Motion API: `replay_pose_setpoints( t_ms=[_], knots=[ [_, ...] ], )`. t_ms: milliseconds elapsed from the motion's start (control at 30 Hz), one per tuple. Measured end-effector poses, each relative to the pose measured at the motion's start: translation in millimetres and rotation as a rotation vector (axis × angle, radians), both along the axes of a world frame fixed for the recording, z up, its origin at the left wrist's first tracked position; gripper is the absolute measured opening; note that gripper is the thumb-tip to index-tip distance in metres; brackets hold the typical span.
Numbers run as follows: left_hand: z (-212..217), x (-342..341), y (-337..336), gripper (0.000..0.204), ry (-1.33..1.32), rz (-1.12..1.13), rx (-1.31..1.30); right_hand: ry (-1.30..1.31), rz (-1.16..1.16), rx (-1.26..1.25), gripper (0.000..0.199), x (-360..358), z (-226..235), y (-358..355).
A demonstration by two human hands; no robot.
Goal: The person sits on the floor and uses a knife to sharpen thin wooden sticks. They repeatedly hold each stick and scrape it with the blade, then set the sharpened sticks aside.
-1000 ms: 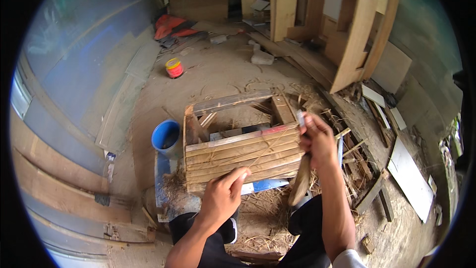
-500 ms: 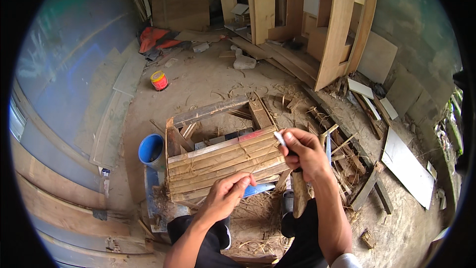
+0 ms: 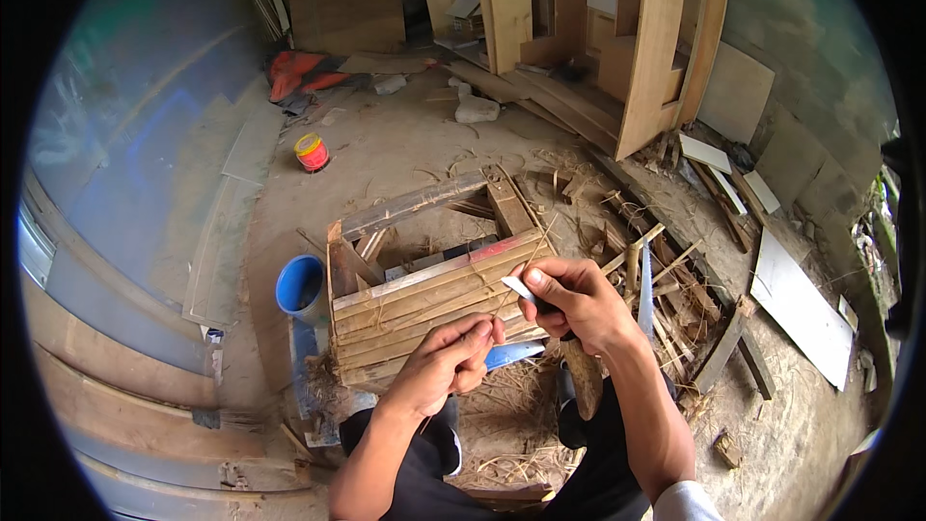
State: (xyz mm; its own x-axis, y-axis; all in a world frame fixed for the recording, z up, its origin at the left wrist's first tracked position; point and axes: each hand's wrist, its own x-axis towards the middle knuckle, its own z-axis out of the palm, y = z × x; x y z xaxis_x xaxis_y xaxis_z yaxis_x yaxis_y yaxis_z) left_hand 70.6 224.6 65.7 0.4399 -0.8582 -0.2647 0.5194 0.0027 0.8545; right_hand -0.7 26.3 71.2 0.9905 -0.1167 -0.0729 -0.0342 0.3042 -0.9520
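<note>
My right hand (image 3: 574, 304) is closed around a knife. Its pale blade (image 3: 514, 287) juts out past my thumb, and its thick wooden handle (image 3: 583, 376) hangs below my fist along the forearm. My left hand (image 3: 449, 362) is pinched on a thin brown strip (image 3: 503, 307), much of it hidden by my fingers. Both hands are close together above a slatted wooden frame (image 3: 405, 314); the blade tip is near the strip, though I cannot tell whether they touch. A blue-bladed tool (image 3: 511, 355) shows partly below the slats.
A blue bucket (image 3: 300, 285) stands left of the frame, and a red and yellow tin (image 3: 312, 152) farther off. Scrap wood and a saw (image 3: 645, 294) lie to the right, near a white board (image 3: 801, 309). Tall wooden panels (image 3: 658, 48) lean at the back.
My right hand has moved slightly left and down, bringing the blade closer to my left hand, which has risen a little. The blade now points more to the left.
</note>
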Motion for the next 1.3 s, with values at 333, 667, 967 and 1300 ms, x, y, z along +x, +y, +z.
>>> replay_pose_setpoints(
  t_ms=[333,667,967,1300],
  knots=[
    [-5.0,-1.2,-3.3,0.024,-0.263,0.049,0.053,0.026,-0.165,-0.058,0.024,2.9,-2.6,-0.3],
    [-20.8,-3.0,6.0,0.021,-0.697,0.241,0.255,-0.153,-0.275,0.104,0.028,-8.6,-3.0,-15.7],
    [-25.1,-16.5,1.1,0.016,-1.295,0.503,0.215,-0.016,-0.130,0.000,0.025,4.4,-0.7,12.3],
    [-25.8,-21.3,11.1,0.031,-1.626,0.563,0.380,0.113,-0.324,0.067,0.028,6.7,12.8,22.4]
  ],
)
